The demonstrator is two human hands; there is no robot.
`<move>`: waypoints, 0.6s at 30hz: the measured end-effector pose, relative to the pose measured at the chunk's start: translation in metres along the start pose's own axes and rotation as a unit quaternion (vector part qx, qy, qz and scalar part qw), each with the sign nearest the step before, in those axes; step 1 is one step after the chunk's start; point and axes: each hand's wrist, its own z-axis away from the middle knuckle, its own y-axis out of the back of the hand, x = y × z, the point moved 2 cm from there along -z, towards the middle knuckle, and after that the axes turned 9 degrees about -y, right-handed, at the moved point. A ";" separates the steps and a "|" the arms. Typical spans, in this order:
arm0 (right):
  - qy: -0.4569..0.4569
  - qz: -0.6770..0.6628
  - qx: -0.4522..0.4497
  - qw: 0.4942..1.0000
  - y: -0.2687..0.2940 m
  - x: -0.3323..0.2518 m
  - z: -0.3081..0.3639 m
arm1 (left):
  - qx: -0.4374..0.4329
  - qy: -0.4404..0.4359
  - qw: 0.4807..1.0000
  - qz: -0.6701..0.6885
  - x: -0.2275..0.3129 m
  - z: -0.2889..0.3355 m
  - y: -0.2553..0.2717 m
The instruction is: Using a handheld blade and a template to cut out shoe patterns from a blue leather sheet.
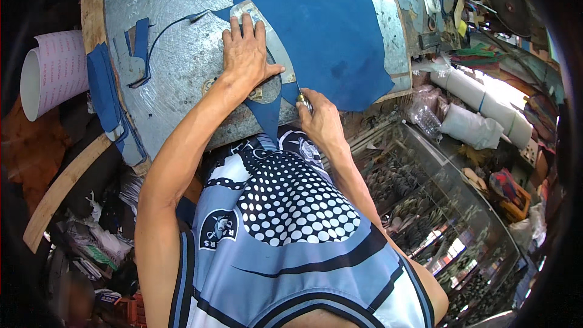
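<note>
My left hand (246, 54) lies flat with fingers spread on a curved grey template (278, 48), pressing it onto a blue leather-like sheet (328, 24). Closed around the handle of a slim knife (302, 98), my right hand (322, 118) is at the template's lower right corner. The knife has a brass-coloured collar, and its narrow tip meets the blue material at the template's edge. A pointed blue flap (267, 115) hangs toward my lap below the template. Part of the template is hidden under my left hand.
A scuffed metal sheet (176, 54) covers the worktop. Blue offcuts (139, 48) and a thin curled strip lie at left, with folded blue pieces (106, 91) at the edge. A paper roll (54, 73) stands far left; wrapped rolls (473, 124) and a glass case (437, 206) are at right.
</note>
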 end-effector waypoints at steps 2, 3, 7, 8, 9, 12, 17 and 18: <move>-0.014 0.006 -0.011 1.000 0.002 -0.002 0.003 | 0.001 -0.001 1.000 -0.002 0.000 0.000 0.000; -0.013 0.007 -0.010 1.000 0.001 -0.002 0.003 | 0.001 0.001 1.000 -0.004 0.001 0.001 0.000; 0.006 -0.023 -0.030 0.999 0.001 0.003 -0.004 | -0.003 0.008 1.000 -0.006 0.003 0.002 0.003; -0.004 -0.028 -0.050 0.998 0.002 0.003 -0.006 | -0.008 0.010 1.000 -0.005 0.004 0.001 0.004; -0.001 -0.026 -0.050 0.998 0.006 0.002 -0.008 | -0.013 0.013 1.000 -0.004 0.005 0.001 0.005; -0.049 -0.064 -0.109 0.991 0.018 0.007 -0.013 | -0.010 0.007 1.000 0.004 0.011 0.006 0.007; 0.110 -0.014 -0.081 0.991 0.056 0.016 -0.030 | 0.063 0.039 0.996 0.044 0.022 0.026 0.009; 0.122 -0.007 -0.083 0.989 0.060 0.018 -0.037 | 0.066 0.050 0.996 0.035 0.025 0.033 0.007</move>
